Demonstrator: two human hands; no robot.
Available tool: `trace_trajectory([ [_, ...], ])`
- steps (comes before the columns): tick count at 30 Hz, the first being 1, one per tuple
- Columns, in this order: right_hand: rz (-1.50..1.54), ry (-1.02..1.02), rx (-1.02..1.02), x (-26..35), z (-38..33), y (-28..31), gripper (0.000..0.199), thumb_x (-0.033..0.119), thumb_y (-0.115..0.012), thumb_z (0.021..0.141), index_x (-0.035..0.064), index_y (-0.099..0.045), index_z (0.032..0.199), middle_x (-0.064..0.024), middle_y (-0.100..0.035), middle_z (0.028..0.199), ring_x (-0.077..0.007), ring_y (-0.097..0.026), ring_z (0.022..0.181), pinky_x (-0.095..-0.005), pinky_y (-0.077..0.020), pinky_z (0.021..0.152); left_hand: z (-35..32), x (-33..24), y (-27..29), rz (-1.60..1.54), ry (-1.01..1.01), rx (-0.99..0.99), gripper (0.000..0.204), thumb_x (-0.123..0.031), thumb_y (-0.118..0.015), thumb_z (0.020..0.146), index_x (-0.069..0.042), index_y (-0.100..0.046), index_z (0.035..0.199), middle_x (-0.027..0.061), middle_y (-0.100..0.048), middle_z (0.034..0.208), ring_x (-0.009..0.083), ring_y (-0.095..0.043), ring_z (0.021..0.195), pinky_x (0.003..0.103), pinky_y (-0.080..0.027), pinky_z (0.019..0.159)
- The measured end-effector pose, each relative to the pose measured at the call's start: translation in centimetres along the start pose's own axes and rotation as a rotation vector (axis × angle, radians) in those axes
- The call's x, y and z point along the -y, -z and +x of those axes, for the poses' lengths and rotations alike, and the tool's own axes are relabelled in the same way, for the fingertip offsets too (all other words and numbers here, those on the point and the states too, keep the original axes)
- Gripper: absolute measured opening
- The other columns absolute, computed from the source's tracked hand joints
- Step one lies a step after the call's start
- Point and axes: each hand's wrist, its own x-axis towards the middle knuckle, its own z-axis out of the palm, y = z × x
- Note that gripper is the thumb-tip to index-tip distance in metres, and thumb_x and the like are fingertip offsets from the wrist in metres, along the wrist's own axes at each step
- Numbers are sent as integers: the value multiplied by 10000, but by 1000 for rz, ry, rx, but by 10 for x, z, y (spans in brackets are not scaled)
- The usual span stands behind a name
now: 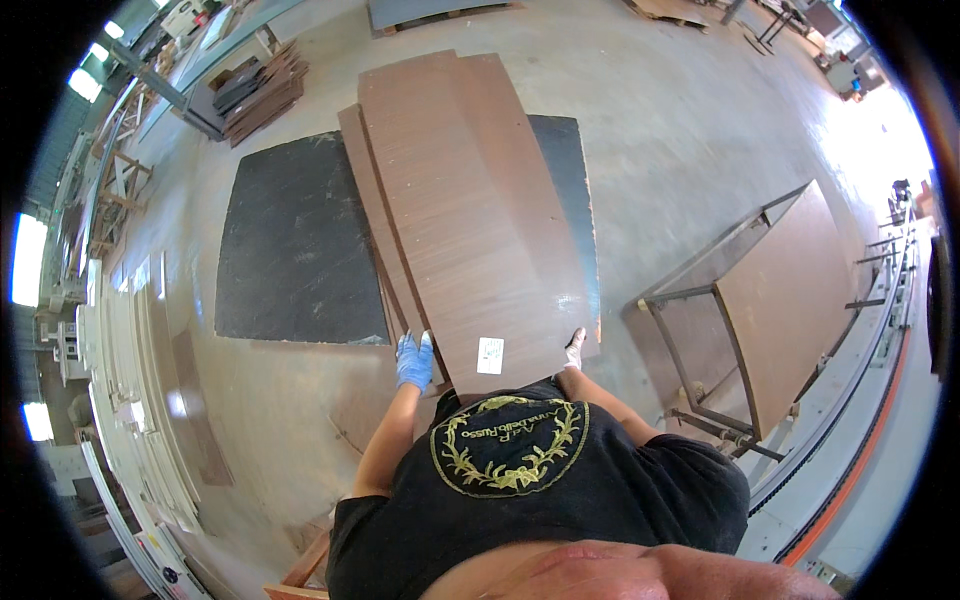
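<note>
A long brown panel (470, 220) lies lengthwise in front of me, its near end close to my waist. A white label (490, 355) is stuck near that end. My left hand (413, 362), in a blue glove, rests at the panel's near left edge, over the brown boards (372, 210) that show beneath it. Its fingers point away from me, with the thumb apart. My right hand (574, 350), in a pale glove, grips the near right edge; its thumb shows on top and the other fingers are hidden. A dark sheet (290, 240) lies crosswise under the boards.
At right stands a metal-framed rack (735, 345) with a brown panel (790, 300) on it. Beyond it runs a long rail machine (850, 430). Long pale strips (140, 400) lie at left. A stack of brown boards (268, 95) leans at the back left.
</note>
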Motion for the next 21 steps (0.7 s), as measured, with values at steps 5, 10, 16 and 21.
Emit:
trace_trajectory([
  [5, -106, 172, -223, 3, 1, -1, 889, 633, -666, 635, -9, -474, 1219, -133, -537, 1183, -294, -540, 1005, -429, -461, 846, 7, 9, 0, -24, -19, -18, 717, -513, -361, 893, 75, -333, 1302, 264, -315, 1359, 363, -275, 1284, 387, -211, 1074],
  [10, 41, 172, -258, 13, -62, -32, 865, 518, -757, 615, -44, -464, 1204, -151, -551, 1145, -313, -575, 941, -460, -500, 800, 0, 31, 1, 20, -52, 4, 728, -542, -344, 887, 63, -357, 1292, 256, -334, 1351, 379, -291, 1269, 394, -222, 1066],
  [16, 8, 86, -72, 22, -45, -7, 791, 557, -649, 717, 76, -401, 1295, -96, -487, 1255, -316, -487, 1096, -475, -434, 907, -4, 19, -2, -50, -62, -3, 726, -547, -334, 889, 58, -365, 1289, 256, -346, 1344, 385, -293, 1265, 400, -216, 1067],
  [21, 46, 13, 110, 26, -37, -7, 812, 495, -735, 665, 41, -426, 1263, -146, -512, 1208, -320, -557, 996, -491, -478, 827, 24, 84, -38, 81, -252, -112, 681, -511, -400, 890, 40, -379, 1290, 240, -371, 1337, 361, -339, 1246, 388, -245, 1052],
])
